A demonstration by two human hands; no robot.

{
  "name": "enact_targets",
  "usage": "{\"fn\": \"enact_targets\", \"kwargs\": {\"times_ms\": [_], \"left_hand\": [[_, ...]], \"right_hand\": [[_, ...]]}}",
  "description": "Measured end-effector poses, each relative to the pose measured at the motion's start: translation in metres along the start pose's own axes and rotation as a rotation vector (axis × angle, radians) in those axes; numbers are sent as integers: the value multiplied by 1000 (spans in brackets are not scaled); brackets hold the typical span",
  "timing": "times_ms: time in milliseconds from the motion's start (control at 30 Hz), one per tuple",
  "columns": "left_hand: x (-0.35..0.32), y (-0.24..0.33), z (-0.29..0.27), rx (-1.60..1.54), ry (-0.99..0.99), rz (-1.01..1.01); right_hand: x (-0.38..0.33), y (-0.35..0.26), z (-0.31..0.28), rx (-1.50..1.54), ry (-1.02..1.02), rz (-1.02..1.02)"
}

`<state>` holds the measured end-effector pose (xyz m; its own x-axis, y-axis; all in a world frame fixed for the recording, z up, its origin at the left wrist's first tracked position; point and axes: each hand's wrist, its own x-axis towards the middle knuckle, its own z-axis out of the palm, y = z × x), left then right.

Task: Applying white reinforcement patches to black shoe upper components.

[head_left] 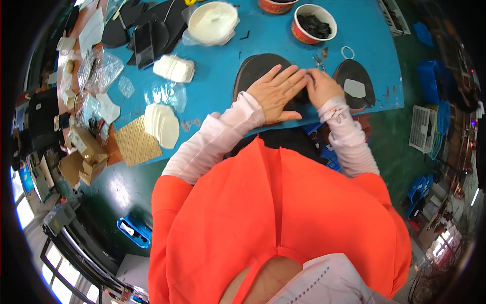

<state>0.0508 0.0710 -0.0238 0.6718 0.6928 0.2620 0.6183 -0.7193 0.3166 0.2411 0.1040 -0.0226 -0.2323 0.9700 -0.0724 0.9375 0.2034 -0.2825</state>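
Pressing or resting flat, the left hand is lying over the dark rounded piece, palm down, fingers extended and pointing up-right, thumb sticking out to the right. It is covering the piece's middle and lower right; the piece's upper and left parts are showing beyond the hand. Left grip: wide, fingers not closing around anything visible.

The right hand is meeting the left fingertips at the right edge of the dark piece, its fingers bending inward. Whether it is pinching anything, cannot tell; its fingertips are partly hidden. The dark piece is sitting on the blue table, near its front edge, under the left hand and just left of the right hand.

Just right of the right hand, a second dark oval piece is lying flat, carrying a pale patch. Small metal snips are lying just above the right hand, with a pale ring lying to their right. Farther up, a red-and-white tub is holding crumpled black material. Well left of the hands, a stack of white ovals is lying beside a gold-brown ribbed sheet.
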Motion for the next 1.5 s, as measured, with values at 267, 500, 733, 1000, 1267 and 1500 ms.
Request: {"fn": "enact_targets", "kwargs": {"times_ms": [267,500,733,1000,1267,1500], "left_hand": [[3,-18,17,-22,-203,-82],[15,-15,12,16,-208,-30],[5,-10,0,-42,-103,-13],[-55,-9,-4,-201,295,-350],[-63,-3,3,-133,348,-514],[-38,25,11,-114,341,-527]], "right_hand": [[-33,-10,29,16,66,8],[-41,-20,14,28,49,146],[-39,-21,-4,506,67,179],[-68,-39,-32,656,97,-457],[-58,140,-37,1705,424,423],[-29,242,-6,1478,107,766]]}}
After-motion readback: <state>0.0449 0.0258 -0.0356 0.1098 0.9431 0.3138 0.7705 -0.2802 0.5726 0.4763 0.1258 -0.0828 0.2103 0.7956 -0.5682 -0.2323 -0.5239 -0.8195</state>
